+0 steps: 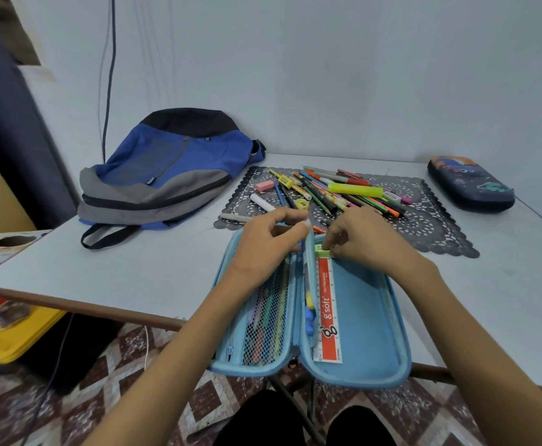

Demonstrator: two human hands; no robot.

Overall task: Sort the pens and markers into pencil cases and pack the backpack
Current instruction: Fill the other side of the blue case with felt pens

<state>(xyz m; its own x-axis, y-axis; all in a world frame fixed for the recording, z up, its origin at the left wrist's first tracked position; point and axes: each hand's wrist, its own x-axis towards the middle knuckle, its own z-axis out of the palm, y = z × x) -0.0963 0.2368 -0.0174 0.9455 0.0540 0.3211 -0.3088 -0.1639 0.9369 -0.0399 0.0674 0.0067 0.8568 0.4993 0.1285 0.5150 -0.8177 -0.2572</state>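
Note:
A light blue pencil case [369,320] lies open at the table's near edge, with pens behind its left mesh pocket and a red ruler [329,312] in its right half. My left hand [268,246] pinches the case's middle divider at the far end. My right hand [364,238] presses a small green eraser [321,251] at the top of the ruler. Beyond the hands, a pile of pens and markers [337,191] lies on a dark lace mat [424,217]. A blue, grey and black backpack [166,175] lies flat at the back left.
A second, dark patterned pencil case [470,185] sits shut at the back right. A white wall runs just behind the table [118,268]. A yellow bin [6,333] stands on the floor to the left, below the table edge.

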